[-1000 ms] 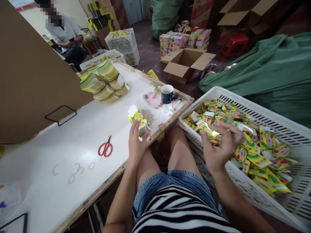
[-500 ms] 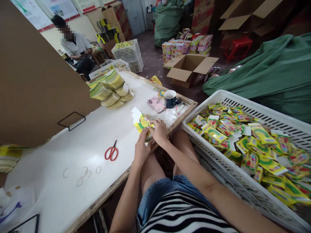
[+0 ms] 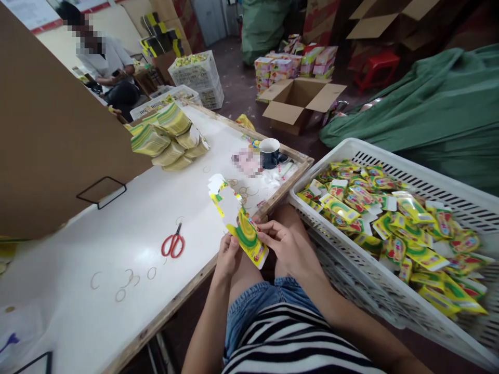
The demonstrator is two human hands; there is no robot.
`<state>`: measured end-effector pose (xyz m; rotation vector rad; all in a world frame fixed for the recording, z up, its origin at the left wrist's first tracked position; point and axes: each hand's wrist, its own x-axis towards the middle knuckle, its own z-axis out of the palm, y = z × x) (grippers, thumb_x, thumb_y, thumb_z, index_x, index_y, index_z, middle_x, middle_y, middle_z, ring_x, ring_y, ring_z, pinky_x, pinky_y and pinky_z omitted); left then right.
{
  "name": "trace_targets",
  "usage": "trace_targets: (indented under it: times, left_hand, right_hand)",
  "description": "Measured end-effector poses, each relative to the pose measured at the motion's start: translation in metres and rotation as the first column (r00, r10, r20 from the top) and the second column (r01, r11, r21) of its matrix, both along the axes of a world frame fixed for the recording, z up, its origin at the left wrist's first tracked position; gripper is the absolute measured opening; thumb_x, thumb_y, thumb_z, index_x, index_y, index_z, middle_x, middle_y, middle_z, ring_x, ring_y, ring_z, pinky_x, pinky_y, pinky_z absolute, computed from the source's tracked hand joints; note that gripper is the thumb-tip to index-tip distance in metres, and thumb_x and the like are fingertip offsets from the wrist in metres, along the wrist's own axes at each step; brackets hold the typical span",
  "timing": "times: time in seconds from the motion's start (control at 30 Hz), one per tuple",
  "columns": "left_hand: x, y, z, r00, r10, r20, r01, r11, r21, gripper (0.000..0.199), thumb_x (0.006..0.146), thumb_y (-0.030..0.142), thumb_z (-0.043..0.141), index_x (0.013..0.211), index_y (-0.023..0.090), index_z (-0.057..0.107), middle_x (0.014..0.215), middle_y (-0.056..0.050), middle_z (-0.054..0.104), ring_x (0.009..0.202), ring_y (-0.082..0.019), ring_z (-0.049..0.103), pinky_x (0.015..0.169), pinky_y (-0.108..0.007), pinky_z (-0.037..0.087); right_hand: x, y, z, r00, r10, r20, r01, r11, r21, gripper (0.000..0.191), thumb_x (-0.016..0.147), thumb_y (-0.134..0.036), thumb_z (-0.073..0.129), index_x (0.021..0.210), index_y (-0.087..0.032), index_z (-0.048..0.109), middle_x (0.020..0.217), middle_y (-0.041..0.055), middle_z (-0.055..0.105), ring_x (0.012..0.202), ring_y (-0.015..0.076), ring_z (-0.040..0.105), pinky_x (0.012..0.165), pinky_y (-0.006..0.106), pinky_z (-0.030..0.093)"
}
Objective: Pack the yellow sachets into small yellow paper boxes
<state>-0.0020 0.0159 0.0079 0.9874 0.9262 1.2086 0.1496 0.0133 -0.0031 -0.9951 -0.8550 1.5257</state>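
Observation:
A yellow and green printed carton point(image 3: 249, 236) is held over my lap, tilted, just past the table's front edge. My left hand point(image 3: 228, 255) is closed on its lower left edge, thumb up. The fingers of my right hand point(image 3: 284, 245) pinch its right edge. Behind it, at the table edge, lie more flat cartons point(image 3: 217, 198) with white flaps; where they part from the held one is hard to see. Loose rubber bands point(image 3: 244, 191) lie beside them. Red-handled scissors point(image 3: 173, 245) rest on the white table point(image 3: 128, 228) to the left.
A white crate point(image 3: 360, 150) of filled yellow packets stands at my right. Bundled flat cartons point(image 3: 167, 136) and a dark mug point(image 3: 270, 154) are on the table. A cardboard panel point(image 3: 62, 130) rises at left. A seated person point(image 3: 111, 67), an open box point(image 3: 300, 104) and green sacks point(image 3: 424, 98) are beyond.
One carton has come off the table edge toward my lap, between my hands. Both hands have moved closer to my body, and the right one has moved rightward. The view has shifted slightly.

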Motion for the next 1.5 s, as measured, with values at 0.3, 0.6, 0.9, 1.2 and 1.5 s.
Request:
trace_targets:
  times: [0.3,0.6,0.9,1.2,1.5]
  left_hand:
    - [0.011,-0.009,-0.016,0.974,0.156,-0.165,-0.166,0.985,-0.047,0.045,0.079,0.062,0.068,0.082,0.017,0.065,0.064,0.000,0.067,0.059,-0.014,0.061,0.056,-0.024,0.048]
    - [0.012,-0.021,0.010,0.982,-0.017,-0.186,0.021,1.000,0.017,0.080,0.085,0.034,0.073,0.147,0.028,0.023,0.113,-0.009,0.072,0.101,-0.022,0.071,0.088,-0.036,0.055]
    - [-0.001,-0.032,0.017,0.960,-0.257,-0.109,0.252,0.966,-0.059,0.054,0.082,0.028,0.076,0.127,0.024,0.047,0.099,-0.007,0.074,0.089,-0.022,0.073,0.075,-0.030,0.058]
    - [0.002,-0.030,0.008,0.954,-0.207,-0.217,0.197,0.978,-0.065,0.051,0.083,0.031,0.074,0.129,0.022,0.053,0.116,-0.012,0.071,0.100,-0.025,0.071,0.082,-0.032,0.057]
    - [0.010,-0.030,0.003,0.940,-0.218,-0.261,0.221,0.975,-0.017,0.051,0.090,0.027,0.064,0.138,0.025,0.049,0.125,-0.010,0.068,0.114,-0.024,0.065,0.094,-0.035,0.053]
  right_hand:
    - [0.003,-0.018,-0.003,0.971,-0.005,0.240,-0.001,1.000,0.026,0.039,0.076,-0.058,0.073,0.081,-0.021,0.064,0.075,0.0028,0.069,0.069,0.0187,0.063,0.063,0.030,0.054]
    - [0.020,-0.016,-0.002,0.914,-0.058,0.401,-0.047,0.968,0.248,0.045,0.084,-0.031,0.066,0.126,-0.020,0.055,0.099,0.0059,0.069,0.067,0.0140,0.059,0.059,0.025,0.049]
    - [0.043,-0.008,0.011,0.906,0.143,0.398,-0.279,0.910,0.308,0.020,0.094,-0.037,0.057,0.094,-0.020,0.068,0.084,0.0039,0.069,0.078,0.0187,0.065,0.070,0.029,0.052]
    - [0.047,-0.004,0.003,0.921,-0.050,0.386,-0.106,0.921,0.374,0.032,0.096,-0.043,0.055,0.119,-0.023,0.066,0.110,0.0088,0.068,0.097,0.0215,0.065,0.081,0.033,0.053]
    - [0.045,-0.001,-0.001,0.733,0.082,0.675,-0.292,0.934,0.204,0.033,0.083,-0.021,0.061,0.115,-0.024,0.059,0.066,-0.0052,0.058,0.056,0.0136,0.054,0.052,0.022,0.037]
